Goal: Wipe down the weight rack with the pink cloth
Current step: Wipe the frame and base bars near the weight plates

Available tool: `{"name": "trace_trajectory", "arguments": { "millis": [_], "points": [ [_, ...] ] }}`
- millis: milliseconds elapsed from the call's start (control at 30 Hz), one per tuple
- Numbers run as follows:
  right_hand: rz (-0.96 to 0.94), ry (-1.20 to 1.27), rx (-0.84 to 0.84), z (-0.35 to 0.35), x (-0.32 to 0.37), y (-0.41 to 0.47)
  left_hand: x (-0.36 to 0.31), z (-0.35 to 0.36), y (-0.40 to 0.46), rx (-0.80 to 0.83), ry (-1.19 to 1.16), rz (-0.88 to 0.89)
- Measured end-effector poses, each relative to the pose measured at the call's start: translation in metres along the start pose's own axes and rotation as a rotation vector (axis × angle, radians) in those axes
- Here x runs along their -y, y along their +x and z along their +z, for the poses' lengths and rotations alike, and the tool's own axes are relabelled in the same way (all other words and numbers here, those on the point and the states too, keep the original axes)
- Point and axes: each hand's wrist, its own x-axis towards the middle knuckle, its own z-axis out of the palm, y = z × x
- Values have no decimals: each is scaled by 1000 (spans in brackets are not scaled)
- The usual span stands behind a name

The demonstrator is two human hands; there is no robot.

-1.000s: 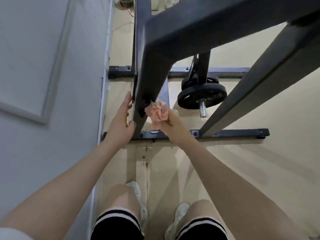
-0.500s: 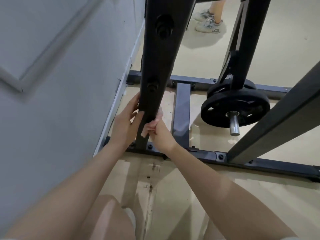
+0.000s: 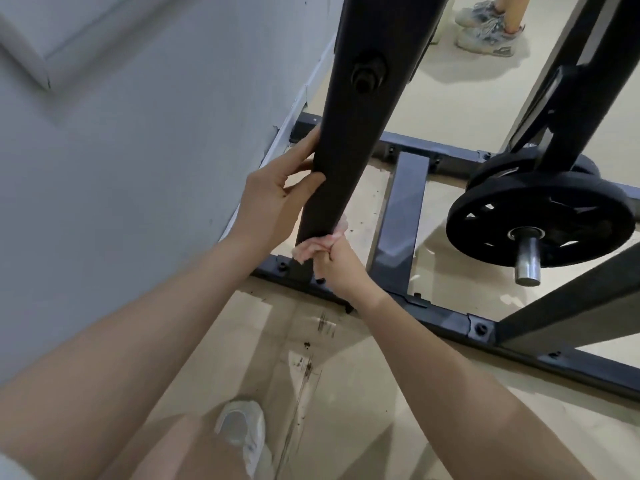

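The right hand (image 3: 334,263) is curled tight round the bunched pink cloth (image 3: 317,249), pressing it against the foot of the black post (image 3: 341,168) of the weight rack, just above the base bar (image 3: 446,318). The left hand (image 3: 277,199) wraps the same post a little higher on the wall side, thumb and fingers curled round its edge, seemingly steadying it.

The wipe looks to have reached the bottom of this post, so that stretch seems about done. Left to do, as far as can be judged: the base bars, the cross piece (image 3: 398,220), the slanted brace (image 3: 568,306) and the far upright carrying the weight plate (image 3: 540,220). No dirt or shine shows on the metal to tell wiped parts from unwiped.

Against a second ago, the cloth sits lower on the post and is more hidden in the fist, the left hand has a fuller grip, and the view has tipped forward, bringing another person's sneakers (image 3: 485,27) into sight on the floor (image 3: 346,393) beyond.
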Motion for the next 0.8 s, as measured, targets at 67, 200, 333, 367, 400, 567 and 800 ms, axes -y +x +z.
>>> {"name": "trace_trajectory", "arguments": {
  "millis": [67, 200, 333, 367, 400, 567, 800],
  "points": [
    [2, 47, -60, -1, 2, -2, 0, 0, 1, 17, 0, -5],
    [-43, 187, -365, -11, 16, -15, 1, -4, 0, 9, -110, -48],
    [-78, 344, -633, -18, 23, -24, 5, 1, -11, -26, -209, -138],
    [-116, 384, -634, -17, 26, -25, 7, 3, -14, -27, -207, -140],
    [-157, 412, -630, -14, 30, -25, 10, 4, -17, -30, -201, -143],
    [-356, 455, -530, 9, 31, -5, 28, 6, -26, 73, -101, -290],
    [-97, 609, -309, 35, -14, 13, 43, 9, -19, 84, -90, -370]
  ]
}}
